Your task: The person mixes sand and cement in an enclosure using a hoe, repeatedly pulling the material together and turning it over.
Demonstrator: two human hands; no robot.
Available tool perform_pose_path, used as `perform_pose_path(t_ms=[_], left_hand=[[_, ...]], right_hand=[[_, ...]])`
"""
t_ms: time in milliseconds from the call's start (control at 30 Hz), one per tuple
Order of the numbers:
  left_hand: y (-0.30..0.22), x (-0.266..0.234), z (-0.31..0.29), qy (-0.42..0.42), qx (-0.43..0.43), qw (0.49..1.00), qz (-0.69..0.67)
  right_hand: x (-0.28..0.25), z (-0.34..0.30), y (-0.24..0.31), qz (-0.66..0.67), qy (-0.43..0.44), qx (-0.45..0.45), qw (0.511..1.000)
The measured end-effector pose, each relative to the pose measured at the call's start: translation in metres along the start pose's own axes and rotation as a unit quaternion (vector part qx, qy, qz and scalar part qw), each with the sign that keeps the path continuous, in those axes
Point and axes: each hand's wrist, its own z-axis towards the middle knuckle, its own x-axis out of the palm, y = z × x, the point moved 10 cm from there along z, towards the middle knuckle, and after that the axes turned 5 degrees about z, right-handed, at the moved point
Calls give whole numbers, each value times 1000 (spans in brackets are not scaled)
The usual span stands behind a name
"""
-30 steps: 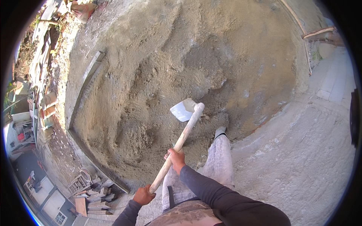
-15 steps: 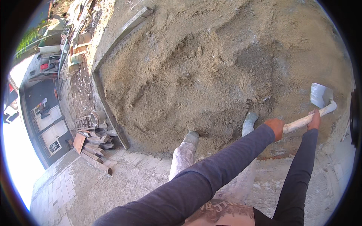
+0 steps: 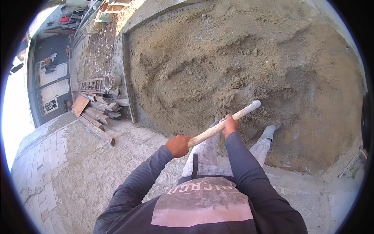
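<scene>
- Head view: two bare hands are gripping one hoe (image 3: 206,135), which is slanting up and rightward in front of the legs.
- Left hand (image 3: 178,146) is closing its fingers around the lower end of the wooden handle.
- Right hand (image 3: 230,125) is wrapping its fingers around the handle farther up, well apart from the left one.
- The handle's far end is hanging over the sandy mix (image 3: 175,70); the blade is not showing, so whether it is touching the mix cannot be told.
- The mix is lying in a broad, lumpy bed, with wooden edging (image 3: 127,78) bounding its left side.
- One round, pale bucket (image 3: 112,82) is lying outside that edging, its mouth facing the camera; what it is holding cannot be told.
- Several pots (image 3: 106,8) are crowding together at the upper left, overlapping too much for counting.
- One ladder-like frame (image 3: 91,84) is lying just beside the bucket.
- One reddish-brown board (image 3: 80,105) is resting against a pile of wood pieces (image 3: 100,115), too jumbled for counting.
- Two boots (image 3: 268,132) are standing at the mix's near side, the left one partly hidden.
</scene>
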Motion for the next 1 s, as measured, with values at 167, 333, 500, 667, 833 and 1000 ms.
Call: perform_pose_path(t_ms=[167, 333, 500, 667, 833, 1000], left_hand=[[106, -41, -93, 58, -44, 996, 56], [42, 14, -22, 82, 58, 995, -4], [-233, 141, 158, 87, 235, 962, -111], [-571, 132, 309, 79, 338, 931, -116], [-695, 110, 384, 144, 315, 930, -121], [-572, 123, 411, 215, 229, 943, -114]], right_hand=[[80, -87, -136, -53, 100, 84, 990], [1, -59, -11, -62, -12, -64, 996], [-156, -9, 317, 9, -122, -292, 949], [-281, 68, 636, -25, -190, -405, 894], [-305, 136, 764, -93, -212, -389, 891], [-244, 189, 641, -117, -224, -316, 915]])
